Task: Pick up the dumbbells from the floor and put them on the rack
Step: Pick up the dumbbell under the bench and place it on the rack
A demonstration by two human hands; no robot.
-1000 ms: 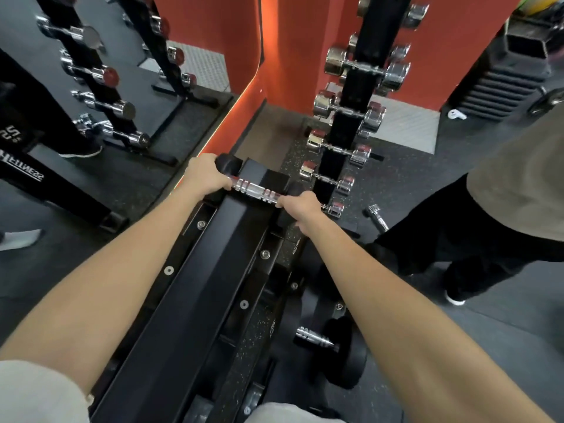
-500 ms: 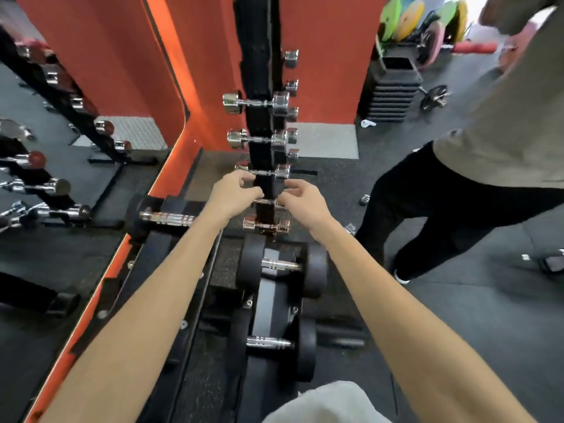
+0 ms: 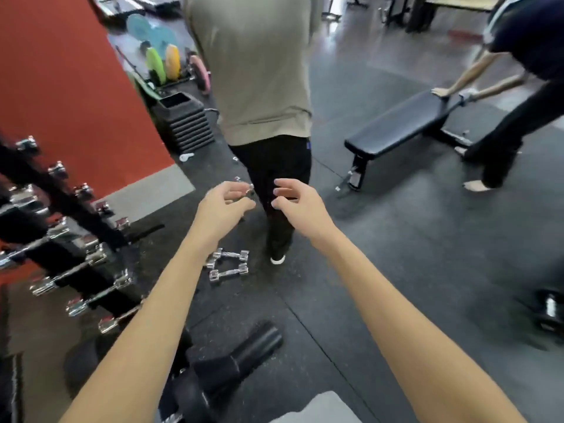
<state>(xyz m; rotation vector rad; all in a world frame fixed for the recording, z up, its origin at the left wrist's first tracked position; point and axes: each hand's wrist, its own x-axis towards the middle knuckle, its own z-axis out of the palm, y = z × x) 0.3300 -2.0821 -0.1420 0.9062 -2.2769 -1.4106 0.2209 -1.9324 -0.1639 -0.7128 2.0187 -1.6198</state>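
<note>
Both arms extended forward, empty. Left hand (image 3: 224, 203) and right hand (image 3: 294, 203) hover side by side at mid-height, fingers loosely curled, gripping nothing — the glint near the left fingertips looks like something on the floor behind, cannot tell what. Nearest the body, below the left forearm, a black roller (image 3: 244, 349) lies on the floor (image 3: 396, 300). Below and a little left of the hands, two small chrome dumbbells (image 3: 229, 265) lie on the mat, close together, roughly parallel. Left of the hands stands the rack (image 3: 76, 227), tilted in view, chrome dumbbells seated on most pegs. Far right of the grip, low, a dark dumbbell (image 3: 549, 309) lies blurred at the frame edge. Just beyond the hands a bystander (image 3: 253, 71) stands with legs close to the chrome pair; further right, a bench (image 3: 403, 123) with a second person (image 3: 525, 41) leaning on it. Step judged: between loads, seeking the next pickup. Next move calls for bending down to the chrome pair, one handle per hand — keeping clear of the bystander's feet.
</note>
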